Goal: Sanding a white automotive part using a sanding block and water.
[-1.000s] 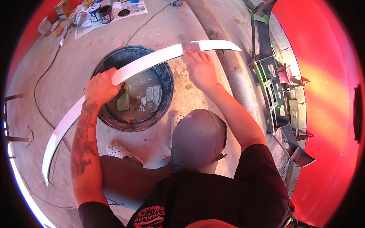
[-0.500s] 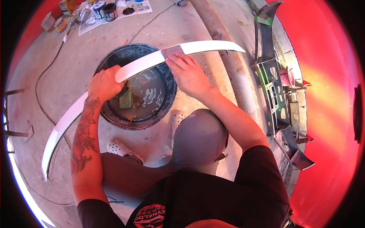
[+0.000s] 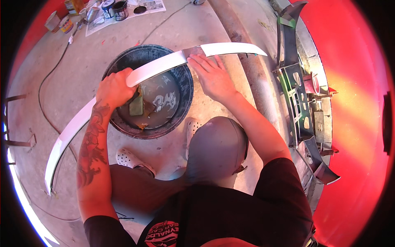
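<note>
My left hand [image 3: 115, 86] is closed round a long, curved white strip [image 3: 154, 66], which runs from the lower left to the upper right. My right hand [image 3: 205, 70] lies with flat fingers on a thin grey sheet [image 3: 193, 51] against the strip's upper surface. Beneath the strip sits a black round tub [image 3: 183, 113] of murky water, with a greenish rectangular object [image 3: 136, 106] at its left side.
Paint cans [image 3: 121, 11] and small containers stand on paper [image 3: 150, 5] at the upper left. A cable [image 3: 41, 86] lies on the floor. A dark vehicle part [image 3: 297, 111] runs along the right beside a red surface [image 3: 354, 173]. My feet [image 3: 125, 160] are below the tub.
My right hand and the grey sheet slid left along the strip, then partly back right, ending left of where they started. My left hand has moved slightly right while still gripping the strip.
</note>
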`<state>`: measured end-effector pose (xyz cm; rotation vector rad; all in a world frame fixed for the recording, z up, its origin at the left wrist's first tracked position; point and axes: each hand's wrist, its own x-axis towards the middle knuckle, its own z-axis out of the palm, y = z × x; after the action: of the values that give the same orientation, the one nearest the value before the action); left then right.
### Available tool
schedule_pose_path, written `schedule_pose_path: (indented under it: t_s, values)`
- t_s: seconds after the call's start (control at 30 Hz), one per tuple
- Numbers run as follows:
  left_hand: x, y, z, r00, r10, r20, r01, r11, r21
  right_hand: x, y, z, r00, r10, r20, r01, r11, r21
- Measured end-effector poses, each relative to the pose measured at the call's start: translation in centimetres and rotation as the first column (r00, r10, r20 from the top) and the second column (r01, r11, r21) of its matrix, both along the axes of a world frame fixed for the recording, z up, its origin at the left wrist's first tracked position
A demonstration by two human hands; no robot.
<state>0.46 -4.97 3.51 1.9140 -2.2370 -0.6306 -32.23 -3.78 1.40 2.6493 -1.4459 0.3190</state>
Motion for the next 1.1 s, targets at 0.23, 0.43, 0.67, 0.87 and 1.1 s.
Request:
schedule_pose_path:
  t_s: [0.23,0.43,0.67,0.87,1.1]
  values:
    - [-0.4,0.0,0.4,1.000,-0.005,0.022,0.005,1.000,-0.002,-3.0,-2.9,-0.1,0.955,-0.291,-0.047,0.290,0.956,-0.042]
    - [-0.3,0.0,0.2,1.000,-0.018,0.026,0.019,0.999,-0.028,-3.6,-3.7,0.5,0.981,-0.192,-0.038,0.191,0.981,-0.041]
    - [-0.5,0.2,0.2,1.000,-0.002,0.027,0.002,1.000,-0.015,0.4,-2.7,-0.3,0.992,-0.127,-0.013,0.127,0.992,0.015]
    - [-0.5,0.1,0.3,1.000,0.000,0.017,0.000,1.000,-0.015,-3.8,-4.0,0.6,0.966,-0.235,-0.104,0.230,0.972,-0.055]
    - [-0.2,0.0,-0.1,1.000,-0.011,0.017,0.012,1.000,-0.013,-2.1,-2.0,0.8,0.983,-0.030,-0.180,0.005,0.990,-0.139]
